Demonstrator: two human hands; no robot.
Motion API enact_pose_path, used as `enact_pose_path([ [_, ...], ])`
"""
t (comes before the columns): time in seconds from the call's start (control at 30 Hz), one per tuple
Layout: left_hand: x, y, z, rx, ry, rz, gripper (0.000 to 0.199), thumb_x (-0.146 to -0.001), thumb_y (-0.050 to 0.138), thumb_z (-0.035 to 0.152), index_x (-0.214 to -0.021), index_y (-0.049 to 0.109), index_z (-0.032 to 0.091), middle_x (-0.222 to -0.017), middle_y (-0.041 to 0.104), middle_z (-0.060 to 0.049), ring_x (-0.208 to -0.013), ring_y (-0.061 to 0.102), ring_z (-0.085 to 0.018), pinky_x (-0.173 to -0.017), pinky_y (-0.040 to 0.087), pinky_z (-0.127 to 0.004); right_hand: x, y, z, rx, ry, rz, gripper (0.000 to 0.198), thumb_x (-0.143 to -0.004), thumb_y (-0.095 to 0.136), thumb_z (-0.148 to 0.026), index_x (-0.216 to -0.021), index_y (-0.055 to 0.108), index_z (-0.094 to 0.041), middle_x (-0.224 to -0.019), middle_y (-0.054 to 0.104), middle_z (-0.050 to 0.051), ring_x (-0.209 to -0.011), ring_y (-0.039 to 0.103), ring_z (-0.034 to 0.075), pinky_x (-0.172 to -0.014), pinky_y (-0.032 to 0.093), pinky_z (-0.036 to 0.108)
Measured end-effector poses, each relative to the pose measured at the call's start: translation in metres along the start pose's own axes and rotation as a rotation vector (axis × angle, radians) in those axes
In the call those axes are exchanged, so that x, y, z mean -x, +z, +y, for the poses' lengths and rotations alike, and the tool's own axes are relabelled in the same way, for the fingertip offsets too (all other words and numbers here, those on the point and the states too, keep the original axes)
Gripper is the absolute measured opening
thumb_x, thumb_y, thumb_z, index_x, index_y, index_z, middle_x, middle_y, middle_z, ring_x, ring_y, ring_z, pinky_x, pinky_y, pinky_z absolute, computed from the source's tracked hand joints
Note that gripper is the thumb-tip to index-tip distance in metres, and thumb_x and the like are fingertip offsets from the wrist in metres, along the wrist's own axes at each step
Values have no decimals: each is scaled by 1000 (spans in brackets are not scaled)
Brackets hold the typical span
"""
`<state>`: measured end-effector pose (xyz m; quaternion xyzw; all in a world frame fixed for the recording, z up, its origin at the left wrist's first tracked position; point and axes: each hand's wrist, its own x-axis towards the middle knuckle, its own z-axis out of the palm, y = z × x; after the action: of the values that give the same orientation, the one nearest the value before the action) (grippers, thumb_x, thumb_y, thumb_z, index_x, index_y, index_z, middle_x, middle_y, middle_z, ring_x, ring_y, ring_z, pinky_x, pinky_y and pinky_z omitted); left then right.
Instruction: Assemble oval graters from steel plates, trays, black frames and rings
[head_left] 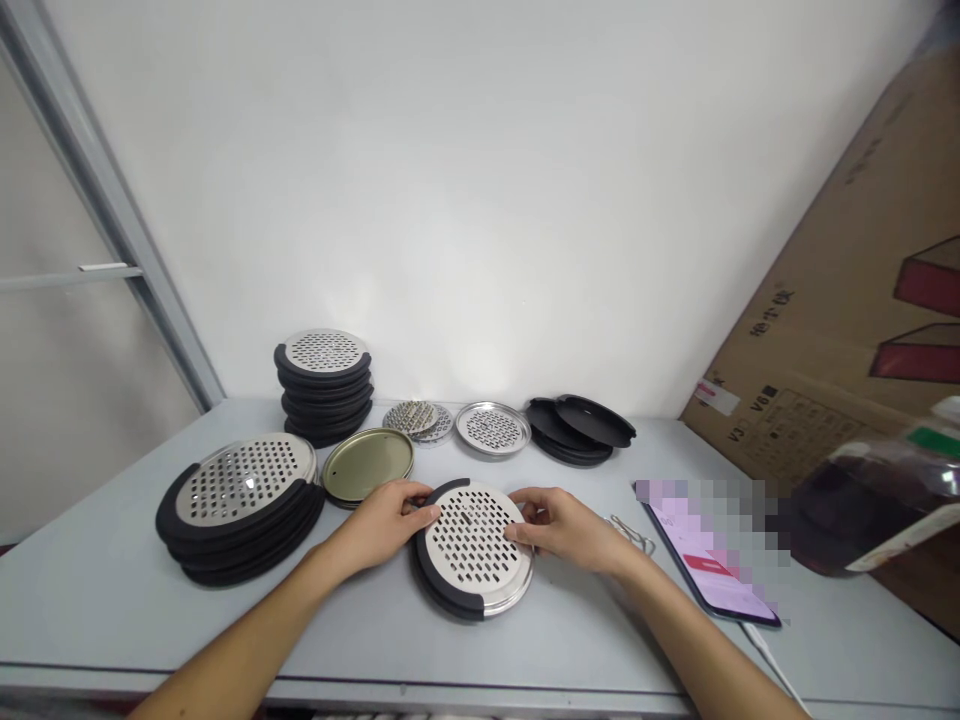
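A round perforated metal plate (480, 540) with a black rim piece along its left side is tilted slightly towards me, low over the near middle of the table. My left hand (396, 522) grips its upper left edge, thumb on the black rim and fingers behind. At the right edge, my right hand (559, 525) pinches the plate, its thumb lying on the holed metal face. Both sets of fingertips are partly hidden. Just beyond my left hand lies an olive-gold round lid (369, 466), apparently on top of another.
Black-rimmed perforated plates form a left stack (240, 510) and a taller back stack (326, 385). Along the wall lie thin holed discs (420, 420), a silver perforated dish (493, 428) and black rims (581, 430). A phone (705, 560), dark bottle (862, 505) and carton (847, 270) occupy the right.
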<state>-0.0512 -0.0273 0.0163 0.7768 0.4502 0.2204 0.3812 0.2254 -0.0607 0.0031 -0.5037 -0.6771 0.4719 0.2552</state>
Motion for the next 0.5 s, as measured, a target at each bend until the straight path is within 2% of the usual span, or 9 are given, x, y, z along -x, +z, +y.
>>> enact_pose_path([
  [0.17, -1, 1, -1, 50, -3, -6, 34, -85, 57, 38, -108, 70, 16, -105, 73, -7, -92, 67, -24, -79, 50, -31, 0, 0, 0, 14, 0, 6, 35, -81, 66, -41, -105, 66, -16, -72, 64, 2, -63, 56, 13, -55, 43, 23],
  [0.37, 1, -1, 3, 374, -84, -92, 40, -83, 63, 38, -114, 66, 14, -111, 70, -9, -103, 65, -24, -91, 48, -33, 0, -1, -1, -13, -8, 33, 38, -80, 69, -42, -108, 64, -16, -74, 62, 2, -63, 56, 13, -53, 44, 22],
  [0.43, 2, -3, 5, 417, -124, -66, 44, -81, 66, 40, -116, 65, 13, -109, 70, -11, -104, 64, -26, -93, 47, -35, 0, -1, 0, -43, -1, 42, 40, -79, 70, -42, -109, 63, -17, -76, 60, 1, -62, 56, 12, -50, 43, 21],
  [0.5, 2, -5, 8, 411, -146, 24, 51, -78, 68, 44, -118, 64, 13, -108, 70, -11, -104, 62, -27, -94, 46, -38, -1, 0, 1, -108, 5, 42, 42, -77, 72, -43, -109, 60, -18, -83, 60, 2, -61, 57, 12, -46, 41, 20],
])
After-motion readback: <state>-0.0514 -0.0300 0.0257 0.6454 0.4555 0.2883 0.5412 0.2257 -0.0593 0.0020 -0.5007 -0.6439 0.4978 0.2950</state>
